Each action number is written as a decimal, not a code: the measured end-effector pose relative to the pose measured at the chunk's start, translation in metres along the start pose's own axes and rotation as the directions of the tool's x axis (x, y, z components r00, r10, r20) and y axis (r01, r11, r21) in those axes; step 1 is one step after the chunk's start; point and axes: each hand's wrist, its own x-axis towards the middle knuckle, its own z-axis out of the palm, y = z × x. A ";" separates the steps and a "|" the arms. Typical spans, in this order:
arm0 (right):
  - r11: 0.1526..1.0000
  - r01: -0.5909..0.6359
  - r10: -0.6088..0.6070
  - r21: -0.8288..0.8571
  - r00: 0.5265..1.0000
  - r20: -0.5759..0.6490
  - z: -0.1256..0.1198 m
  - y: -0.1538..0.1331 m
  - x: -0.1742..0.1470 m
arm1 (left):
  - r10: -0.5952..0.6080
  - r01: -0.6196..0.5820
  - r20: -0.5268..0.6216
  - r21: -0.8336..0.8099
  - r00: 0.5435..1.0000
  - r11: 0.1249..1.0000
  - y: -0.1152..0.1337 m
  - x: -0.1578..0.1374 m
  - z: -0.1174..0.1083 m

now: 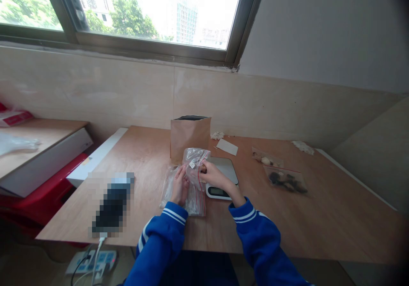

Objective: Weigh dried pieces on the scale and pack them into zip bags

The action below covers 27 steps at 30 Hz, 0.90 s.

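A small clear zip bag [195,156] with a red seal line and a white label is held up over the table between my hands. My left hand [180,187] grips its left side with bent fingers. At the bag's red-lined mouth, my right hand [215,176] has its fingers closed together; a small dark brown thing shows by the fingertips, too small to name. Beneath the hands lies a pile of flat clear zip bags [195,201]. A kitchen scale [225,169] sits under and beyond my right hand, partly covered by it.
Behind the bags stands an open brown paper pouch [190,135]. A white card [227,147] lies behind the scale. Two filled zip bags, one with pale contents [266,160] and one with dark pieces [286,180], lie right. Left is a blurred-out phone [111,205] on a cable.
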 end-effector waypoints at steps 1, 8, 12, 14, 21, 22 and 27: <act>1.000 0.006 -0.006 0.011 1.000 -0.015 -0.003 -0.002 0.000 | -0.016 0.016 -0.001 -0.009 1.000 1.000 0.000 0.000 -0.001; 0.993 -0.020 0.023 0.116 0.999 -0.028 -0.022 -0.021 0.000 | -0.071 0.070 -0.004 -0.093 0.997 0.993 0.006 -0.001 0.006; 0.992 -0.024 0.035 0.125 0.995 -0.092 -0.031 -0.026 0.003 | -0.095 0.091 -0.025 -0.118 0.995 0.989 0.009 -0.003 0.009; 0.993 -0.021 0.036 0.119 0.991 -0.130 -0.035 -0.029 0.009 | -0.100 0.095 -0.032 -0.123 0.995 0.988 0.010 -0.004 0.010; 0.965 0.213 -0.148 0.154 0.924 -0.353 -0.057 -0.054 0.075 | -0.108 0.097 -0.088 -0.127 0.990 0.987 0.010 -0.002 0.008; 0.959 0.258 -0.199 0.115 0.905 -0.376 -0.062 -0.059 0.090 | -0.110 0.099 -0.092 -0.121 0.990 0.988 0.011 -0.002 0.009; 0.861 0.349 -0.492 -0.370 0.756 -0.432 -0.085 -0.076 0.157 | -0.136 0.122 -0.108 -0.130 0.985 0.984 0.015 -0.005 0.014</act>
